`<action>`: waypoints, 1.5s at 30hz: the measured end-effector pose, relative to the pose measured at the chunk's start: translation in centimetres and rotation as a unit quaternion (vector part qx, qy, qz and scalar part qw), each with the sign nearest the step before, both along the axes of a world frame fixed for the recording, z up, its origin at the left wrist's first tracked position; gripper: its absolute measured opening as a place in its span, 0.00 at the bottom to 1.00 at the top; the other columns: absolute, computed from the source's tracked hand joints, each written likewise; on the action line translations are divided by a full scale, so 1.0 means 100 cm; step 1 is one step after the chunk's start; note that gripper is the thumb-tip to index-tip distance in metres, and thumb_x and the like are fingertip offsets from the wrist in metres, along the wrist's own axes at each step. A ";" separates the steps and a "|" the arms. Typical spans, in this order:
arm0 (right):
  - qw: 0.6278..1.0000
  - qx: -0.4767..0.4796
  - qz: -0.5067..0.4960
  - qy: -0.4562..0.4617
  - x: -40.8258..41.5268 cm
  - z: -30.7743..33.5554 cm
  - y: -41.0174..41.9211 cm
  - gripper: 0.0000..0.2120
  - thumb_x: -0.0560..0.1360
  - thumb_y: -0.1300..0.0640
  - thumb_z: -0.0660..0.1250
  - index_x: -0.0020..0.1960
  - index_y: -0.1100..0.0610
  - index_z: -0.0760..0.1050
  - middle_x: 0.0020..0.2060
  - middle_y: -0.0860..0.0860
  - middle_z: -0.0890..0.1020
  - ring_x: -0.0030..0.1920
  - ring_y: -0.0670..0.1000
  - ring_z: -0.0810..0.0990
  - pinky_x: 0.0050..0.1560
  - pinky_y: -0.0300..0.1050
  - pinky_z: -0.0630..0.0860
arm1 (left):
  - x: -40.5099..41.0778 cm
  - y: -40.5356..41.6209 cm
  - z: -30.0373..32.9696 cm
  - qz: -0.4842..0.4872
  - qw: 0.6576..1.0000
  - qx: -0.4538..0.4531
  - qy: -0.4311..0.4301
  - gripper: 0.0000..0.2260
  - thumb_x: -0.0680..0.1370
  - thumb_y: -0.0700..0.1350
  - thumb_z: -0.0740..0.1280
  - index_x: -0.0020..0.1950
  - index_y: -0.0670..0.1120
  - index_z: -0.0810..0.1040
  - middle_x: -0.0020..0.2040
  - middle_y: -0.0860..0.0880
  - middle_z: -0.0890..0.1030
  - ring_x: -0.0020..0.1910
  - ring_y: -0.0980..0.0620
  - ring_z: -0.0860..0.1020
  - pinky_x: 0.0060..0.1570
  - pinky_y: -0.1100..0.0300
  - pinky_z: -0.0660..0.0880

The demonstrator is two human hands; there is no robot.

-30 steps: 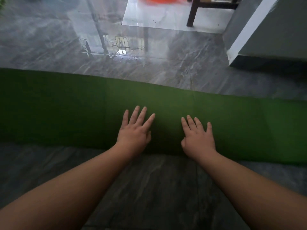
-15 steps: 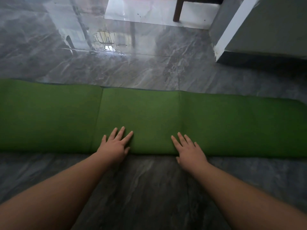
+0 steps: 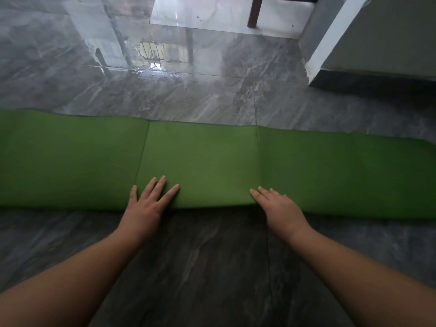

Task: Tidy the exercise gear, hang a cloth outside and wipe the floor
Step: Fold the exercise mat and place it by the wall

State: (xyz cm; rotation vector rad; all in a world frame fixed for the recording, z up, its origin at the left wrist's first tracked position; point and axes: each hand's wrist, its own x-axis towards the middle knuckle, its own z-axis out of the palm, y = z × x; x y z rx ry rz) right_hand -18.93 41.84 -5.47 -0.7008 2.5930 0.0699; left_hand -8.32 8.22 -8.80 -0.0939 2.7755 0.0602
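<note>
A green exercise mat (image 3: 212, 161) lies as a long folded strip across the dark marble floor (image 3: 200, 267), running from the left edge to the right edge of the view. Two crease lines cross it. My left hand (image 3: 147, 205) rests flat on the mat's near edge with its fingers straight and spread. My right hand (image 3: 280, 208) lies flat on the same near edge, a little to the right, fingers straight. Neither hand grips the mat.
Beyond the mat the floor is glossy, with a wet patch (image 3: 153, 67). A brown furniture leg (image 3: 254, 13) stands on a brighter floor at the back. A grey wall with a white corner (image 3: 330, 38) juts in at the upper right.
The green strip has grown narrower front to back since the first frame. Both hands have slid back from its middle to its near edge and lie further apart.
</note>
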 end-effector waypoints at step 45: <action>0.976 -0.129 -0.173 0.010 -0.054 0.167 0.123 0.31 0.78 0.51 0.57 0.79 0.54 0.53 0.78 0.55 0.59 0.78 0.57 0.56 0.76 0.56 0.57 | -0.155 0.242 0.232 -0.083 0.994 0.052 -0.045 0.29 0.81 0.53 0.57 0.80 0.52 0.51 0.80 0.46 0.59 0.78 0.44 0.55 0.76 0.45 0.56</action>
